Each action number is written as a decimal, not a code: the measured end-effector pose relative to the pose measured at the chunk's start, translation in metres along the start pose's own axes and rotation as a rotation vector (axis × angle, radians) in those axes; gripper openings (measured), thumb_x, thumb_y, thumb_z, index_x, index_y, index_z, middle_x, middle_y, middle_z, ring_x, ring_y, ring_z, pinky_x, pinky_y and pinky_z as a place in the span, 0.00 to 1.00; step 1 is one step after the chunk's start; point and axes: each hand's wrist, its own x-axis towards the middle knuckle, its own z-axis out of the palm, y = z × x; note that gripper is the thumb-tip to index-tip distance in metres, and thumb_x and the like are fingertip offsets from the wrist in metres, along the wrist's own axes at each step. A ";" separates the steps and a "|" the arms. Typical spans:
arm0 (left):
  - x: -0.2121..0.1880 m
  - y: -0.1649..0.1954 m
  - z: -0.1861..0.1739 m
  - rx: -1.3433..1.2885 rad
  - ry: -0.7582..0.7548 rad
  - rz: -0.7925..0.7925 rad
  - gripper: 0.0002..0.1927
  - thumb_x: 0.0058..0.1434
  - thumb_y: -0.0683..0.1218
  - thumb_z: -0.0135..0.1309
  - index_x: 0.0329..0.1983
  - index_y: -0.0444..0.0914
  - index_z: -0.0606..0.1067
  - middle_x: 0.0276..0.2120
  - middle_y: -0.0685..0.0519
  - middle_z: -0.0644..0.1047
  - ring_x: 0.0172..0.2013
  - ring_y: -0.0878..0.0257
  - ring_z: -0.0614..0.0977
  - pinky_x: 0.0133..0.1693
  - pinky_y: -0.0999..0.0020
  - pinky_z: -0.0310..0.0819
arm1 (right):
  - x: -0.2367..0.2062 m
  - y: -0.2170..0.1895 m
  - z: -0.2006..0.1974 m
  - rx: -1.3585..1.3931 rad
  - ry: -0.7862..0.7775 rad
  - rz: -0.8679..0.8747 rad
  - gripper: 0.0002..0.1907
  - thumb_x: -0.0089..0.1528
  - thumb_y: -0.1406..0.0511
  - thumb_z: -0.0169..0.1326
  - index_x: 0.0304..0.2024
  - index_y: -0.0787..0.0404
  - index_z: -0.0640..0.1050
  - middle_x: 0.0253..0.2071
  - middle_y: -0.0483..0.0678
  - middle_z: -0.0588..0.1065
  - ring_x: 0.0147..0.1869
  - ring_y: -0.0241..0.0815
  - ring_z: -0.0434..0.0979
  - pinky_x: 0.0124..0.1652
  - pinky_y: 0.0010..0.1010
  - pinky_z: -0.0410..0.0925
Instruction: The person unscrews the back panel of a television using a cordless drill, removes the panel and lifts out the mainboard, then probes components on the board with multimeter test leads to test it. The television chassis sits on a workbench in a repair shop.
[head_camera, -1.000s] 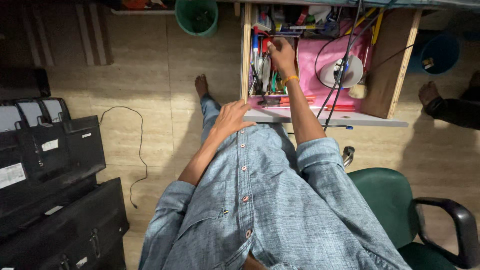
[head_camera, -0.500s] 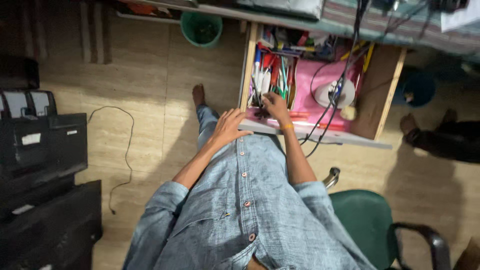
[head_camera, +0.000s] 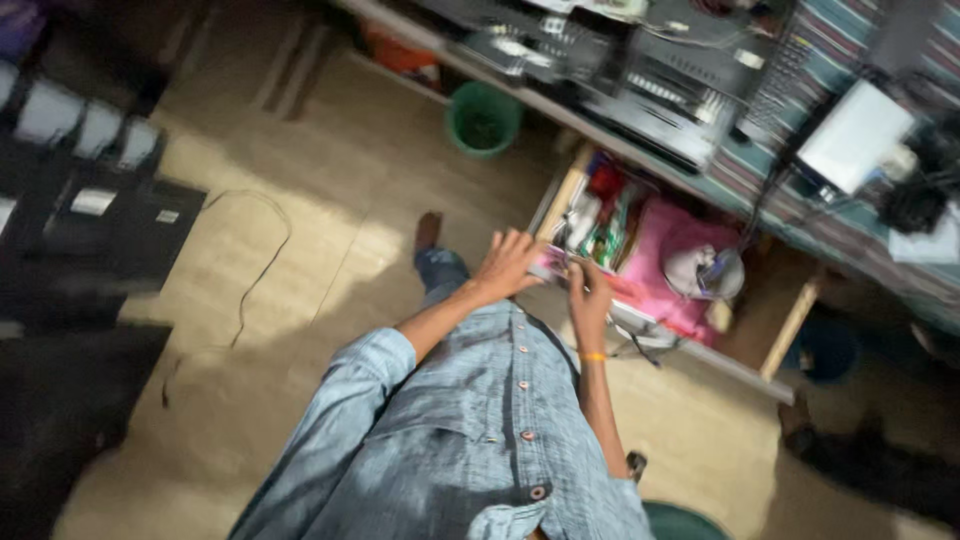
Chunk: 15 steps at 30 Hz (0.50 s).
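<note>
An open wooden drawer (head_camera: 790, 330) under the desk holds a pink cloth-like thing (head_camera: 665, 245), a round white object (head_camera: 700, 272) and several small tools and packets (head_camera: 600, 215). My left hand (head_camera: 505, 265) rests with fingers spread on the drawer's front left corner. My right hand (head_camera: 590, 295), with an orange band on the wrist, is curled at the drawer's front edge beside a small flat pale item (head_camera: 555, 262). Blur hides whether it grips that item. I wear a light blue denim shirt (head_camera: 480, 440).
A green bucket (head_camera: 483, 118) stands on the tiled floor below the desk edge. Black cases (head_camera: 90, 210) line the left side, with a thin cable (head_camera: 250, 265) lying near them. A green chair seat (head_camera: 690, 522) is behind me. A white box (head_camera: 855, 135) and cables sit on the desk.
The view has swung and blurred. My left hand moved from my knee up to the drawer's front corner. My right hand drew back from inside the drawer to its front edge.
</note>
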 end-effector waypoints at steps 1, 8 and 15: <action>0.008 -0.001 0.002 0.018 -0.013 -0.016 0.37 0.50 0.58 0.68 0.61 0.41 0.71 0.46 0.47 0.71 0.50 0.49 0.70 0.48 0.50 0.61 | 0.001 0.003 0.000 -0.003 0.018 -0.063 0.12 0.69 0.63 0.55 0.49 0.65 0.81 0.41 0.52 0.81 0.42 0.40 0.80 0.45 0.32 0.72; 0.050 0.018 0.011 -0.106 0.118 -0.094 0.44 0.45 0.58 0.73 0.61 0.37 0.69 0.54 0.43 0.71 0.54 0.43 0.71 0.50 0.44 0.63 | -0.006 0.022 -0.024 -0.197 0.141 -0.268 0.08 0.66 0.65 0.56 0.44 0.63 0.81 0.44 0.55 0.80 0.51 0.55 0.78 0.53 0.42 0.69; 0.070 0.022 0.016 -0.518 0.126 -0.327 0.50 0.47 0.54 0.75 0.70 0.40 0.62 0.50 0.43 0.80 0.49 0.46 0.82 0.50 0.53 0.74 | -0.048 0.048 -0.046 -0.145 0.094 -0.187 0.11 0.66 0.62 0.56 0.44 0.63 0.81 0.43 0.55 0.79 0.49 0.55 0.79 0.50 0.42 0.71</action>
